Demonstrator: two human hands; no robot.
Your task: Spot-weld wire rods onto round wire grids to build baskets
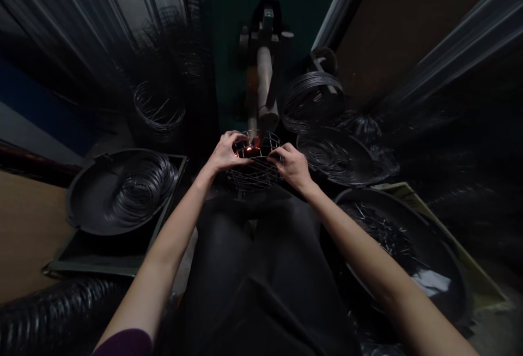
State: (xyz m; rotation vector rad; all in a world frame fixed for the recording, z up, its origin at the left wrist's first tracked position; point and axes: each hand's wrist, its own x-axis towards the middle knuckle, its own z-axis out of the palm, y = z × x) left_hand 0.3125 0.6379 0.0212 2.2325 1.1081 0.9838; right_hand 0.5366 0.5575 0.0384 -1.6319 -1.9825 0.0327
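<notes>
In the middle of the head view is a round wire basket (255, 177), held at the electrodes of a spot welder (265, 72). An orange glow shows inside the basket, right under the welder's tip. My left hand (226, 151) is curled around the basket's left rim, thumb inside and fingers over the top. On the right side, my right hand (292, 165) pinches the basket's rim wire between thumb and fingers. Whether the right fingers also hold a small separate piece is too small to tell.
A black basin (90, 203) with coiled wire rings stands at left. Another basin (445, 258) at right holds short metal rods and a white paper (432, 281). Behind it are a basin of wire rings (368, 151) and a wire coil (300, 100). Wire rings (159, 106) stand back left.
</notes>
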